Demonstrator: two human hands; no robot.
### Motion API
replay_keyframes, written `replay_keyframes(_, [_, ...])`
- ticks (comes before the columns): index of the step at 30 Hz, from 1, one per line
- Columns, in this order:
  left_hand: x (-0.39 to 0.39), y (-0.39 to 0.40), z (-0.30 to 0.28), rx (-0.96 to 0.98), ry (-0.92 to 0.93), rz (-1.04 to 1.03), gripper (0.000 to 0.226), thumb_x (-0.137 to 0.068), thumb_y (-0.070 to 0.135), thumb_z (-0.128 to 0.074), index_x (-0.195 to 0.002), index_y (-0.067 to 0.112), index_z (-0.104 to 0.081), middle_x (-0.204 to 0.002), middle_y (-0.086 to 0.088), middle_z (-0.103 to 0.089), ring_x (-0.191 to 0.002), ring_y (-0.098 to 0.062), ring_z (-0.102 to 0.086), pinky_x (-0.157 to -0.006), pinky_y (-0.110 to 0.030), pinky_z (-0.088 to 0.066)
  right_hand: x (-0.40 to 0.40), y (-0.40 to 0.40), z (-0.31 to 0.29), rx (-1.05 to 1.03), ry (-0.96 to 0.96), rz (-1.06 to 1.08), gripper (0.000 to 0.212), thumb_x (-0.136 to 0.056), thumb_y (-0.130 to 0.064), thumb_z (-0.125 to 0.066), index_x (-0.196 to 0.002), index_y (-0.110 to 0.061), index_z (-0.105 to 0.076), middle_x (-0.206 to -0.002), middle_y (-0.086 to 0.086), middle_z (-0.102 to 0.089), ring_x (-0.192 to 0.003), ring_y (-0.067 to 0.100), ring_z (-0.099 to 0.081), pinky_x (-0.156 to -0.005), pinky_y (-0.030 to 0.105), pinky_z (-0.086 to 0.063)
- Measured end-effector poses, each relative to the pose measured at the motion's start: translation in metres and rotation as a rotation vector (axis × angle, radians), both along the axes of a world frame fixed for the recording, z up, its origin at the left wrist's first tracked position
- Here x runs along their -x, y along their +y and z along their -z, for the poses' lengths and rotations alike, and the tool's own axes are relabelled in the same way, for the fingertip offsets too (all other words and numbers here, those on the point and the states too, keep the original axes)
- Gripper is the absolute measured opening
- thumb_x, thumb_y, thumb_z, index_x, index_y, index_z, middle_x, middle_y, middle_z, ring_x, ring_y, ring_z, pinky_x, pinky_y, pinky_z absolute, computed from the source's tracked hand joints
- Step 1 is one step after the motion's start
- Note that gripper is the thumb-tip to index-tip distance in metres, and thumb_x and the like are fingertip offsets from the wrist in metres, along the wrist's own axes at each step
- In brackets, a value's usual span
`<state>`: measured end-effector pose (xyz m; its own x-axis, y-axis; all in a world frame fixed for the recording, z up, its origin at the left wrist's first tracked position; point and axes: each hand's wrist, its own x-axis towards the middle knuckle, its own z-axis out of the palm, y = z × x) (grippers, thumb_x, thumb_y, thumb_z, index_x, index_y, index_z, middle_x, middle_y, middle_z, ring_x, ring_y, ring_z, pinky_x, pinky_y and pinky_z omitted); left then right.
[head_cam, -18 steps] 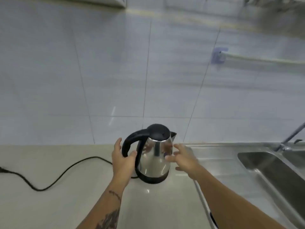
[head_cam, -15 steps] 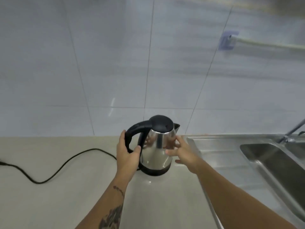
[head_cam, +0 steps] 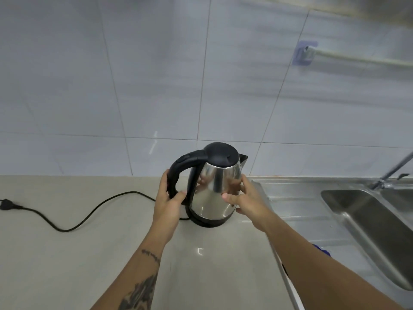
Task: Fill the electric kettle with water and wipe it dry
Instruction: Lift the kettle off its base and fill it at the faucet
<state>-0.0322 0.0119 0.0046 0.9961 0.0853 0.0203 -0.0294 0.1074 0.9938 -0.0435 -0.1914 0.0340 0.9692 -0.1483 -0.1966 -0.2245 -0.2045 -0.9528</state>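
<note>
In the head view, the steel kettle (head_cam: 214, 193) stands upright on its black base on the beige counter (head_cam: 67, 253), just left of the sink (head_cam: 366, 224) and its drainboard. The left hand (head_cam: 167, 204) is curled around the black handle, thumb tucked inside the loop. The right hand (head_cam: 248, 200) lies with its fingers spread against the kettle's shiny side, seemingly touching rather than gripping. The power cord (head_cam: 89, 214) trails leftward to a loose plug.
</note>
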Motion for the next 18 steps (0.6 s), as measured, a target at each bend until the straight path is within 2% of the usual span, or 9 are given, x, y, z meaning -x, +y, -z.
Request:
replay_keyframes(4, [0.041, 0.003, -0.002, -0.045, -0.015, 0.024, 0.063, -0.094, 0.005, -0.054, -0.143, 0.041, -0.042, -0.134, 0.022, -0.056, -0.105, 0.025, -0.050, -0.086, -0.010, -0.037, 0.049, -0.003, -0.003, 0.019, -0.047, 0.013, 0.048, -0.086, -0.009, -0.078, -0.124, -0.029, -0.057, -0.112, -0.012, -0.065, -0.106, 0.005, -0.062, -0.093, 0.035, -0.052])
replay_keyframes(7, [0.079, 0.000, 0.006, -0.059, -0.001, 0.022, 0.062, -0.093, 0.003, -0.054, -0.141, 0.042, -0.046, -0.131, 0.024, -0.059, -0.109, 0.020, -0.052, -0.093, -0.015, -0.039, 0.086, -0.011, 0.008, 0.023, -0.036, -0.004, 0.052, -0.085, -0.010, -0.079, -0.121, -0.040, -0.056, -0.115, -0.017, -0.062, -0.106, 0.001, -0.060, -0.104, 0.041, -0.050])
replay_keyframes(10, [0.117, -0.006, 0.015, -0.082, 0.037, 0.032, 0.064, -0.093, 0.000, -0.053, -0.131, 0.052, -0.048, -0.119, 0.038, -0.060, -0.108, 0.022, -0.052, -0.098, -0.020, -0.039, 0.117, -0.017, 0.020, 0.021, -0.004, -0.011, 0.051, -0.083, -0.010, -0.080, -0.117, -0.041, -0.057, -0.117, -0.017, -0.062, -0.110, 0.007, -0.063, -0.106, 0.042, -0.049])
replay_keyframes(12, [0.136, -0.008, 0.021, -0.115, 0.049, 0.060, 0.066, -0.092, -0.001, -0.051, -0.132, 0.052, -0.048, -0.126, 0.033, -0.059, -0.120, 0.014, -0.049, -0.106, -0.028, -0.038, 0.137, -0.019, 0.031, 0.026, 0.009, -0.005, 0.054, -0.082, -0.013, -0.081, -0.124, -0.036, -0.056, -0.121, -0.016, -0.063, -0.118, 0.016, -0.064, -0.104, 0.041, -0.048])
replay_keyframes(14, [0.149, -0.008, 0.026, -0.149, 0.055, 0.085, 0.068, -0.092, -0.001, -0.051, -0.134, 0.052, -0.047, -0.135, 0.026, -0.055, -0.130, 0.004, -0.045, -0.113, -0.037, -0.034, 0.153, -0.019, 0.041, 0.002, 0.006, 0.010, 0.054, -0.082, -0.013, -0.082, -0.125, -0.034, -0.056, -0.122, -0.013, -0.063, -0.120, 0.019, -0.062, -0.103, 0.042, -0.048])
replay_keyframes(18, [0.165, -0.013, 0.027, -0.193, 0.099, 0.116, 0.069, -0.093, 0.001, -0.049, -0.127, 0.061, -0.048, -0.135, 0.026, -0.055, -0.132, 0.000, -0.043, -0.113, -0.037, -0.033, 0.175, -0.023, 0.054, -0.037, 0.005, 0.034, 0.062, -0.081, -0.007, -0.081, -0.128, -0.035, -0.053, -0.123, -0.011, -0.062, -0.119, 0.018, -0.060, -0.101, 0.040, -0.049])
